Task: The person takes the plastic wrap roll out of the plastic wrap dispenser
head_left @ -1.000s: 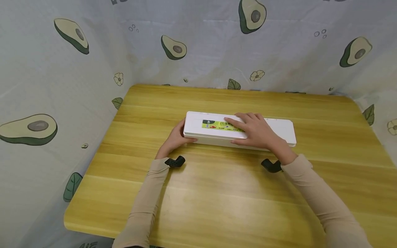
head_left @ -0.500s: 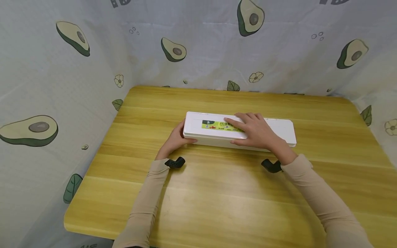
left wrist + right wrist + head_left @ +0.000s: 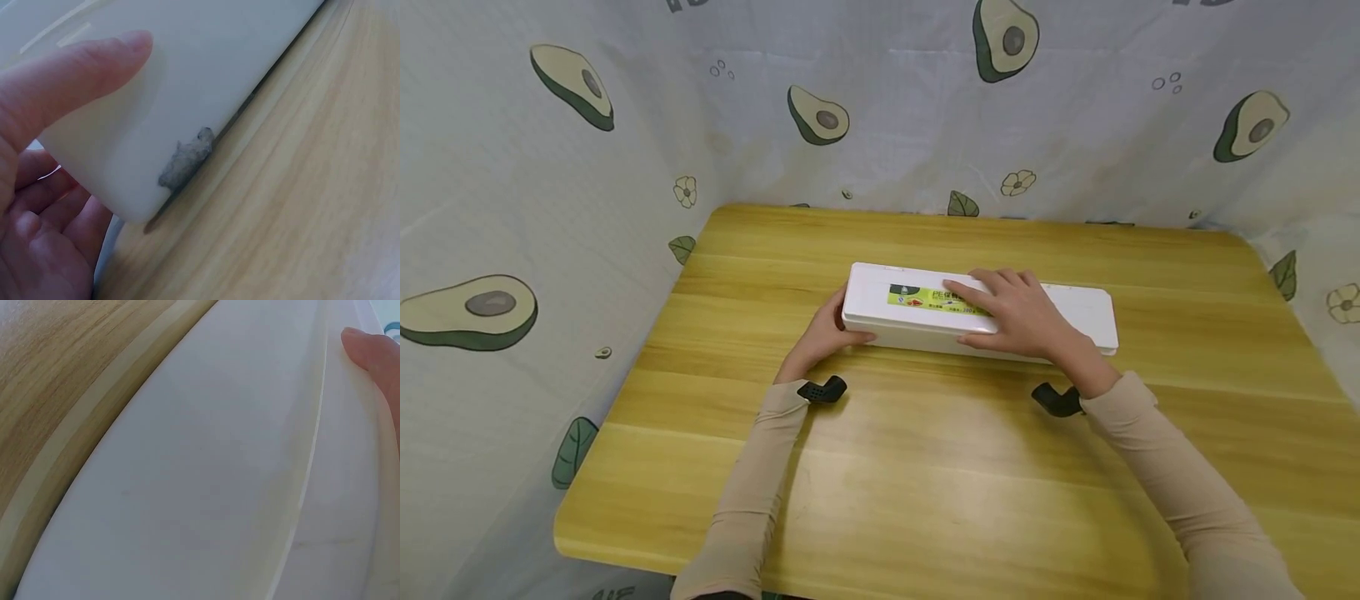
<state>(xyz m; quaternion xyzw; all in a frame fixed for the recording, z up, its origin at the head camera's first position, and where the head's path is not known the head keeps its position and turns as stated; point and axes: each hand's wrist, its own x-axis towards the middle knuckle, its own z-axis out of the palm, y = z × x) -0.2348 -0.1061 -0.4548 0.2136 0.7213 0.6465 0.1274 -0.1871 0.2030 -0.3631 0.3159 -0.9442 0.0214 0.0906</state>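
Note:
A long white cling film box [image 3: 1075,312] with a green-and-black label [image 3: 925,300] lies across the middle of the wooden table. My left hand [image 3: 822,332] grips its left end, the thumb along the front face and the fingers round behind the end. In the left wrist view, a grey, crinkled patch [image 3: 186,159] shows low on the box near its corner. My right hand [image 3: 1018,315] holds the box from above, right of its middle. Its index finger lies over the label, the thumb rests at the front edge, and the other fingertips reach the far edge.
A black wrist-mounted piece [image 3: 823,390] sits at the left cuff and another black piece [image 3: 1057,401] at the right one. The wooden table [image 3: 925,492] meets a pale curtain [image 3: 910,158] printed with avocados at the back and sides.
The left part of the box's top now shows slightly higher than half a second ago. Both hands keep nearly the same places.

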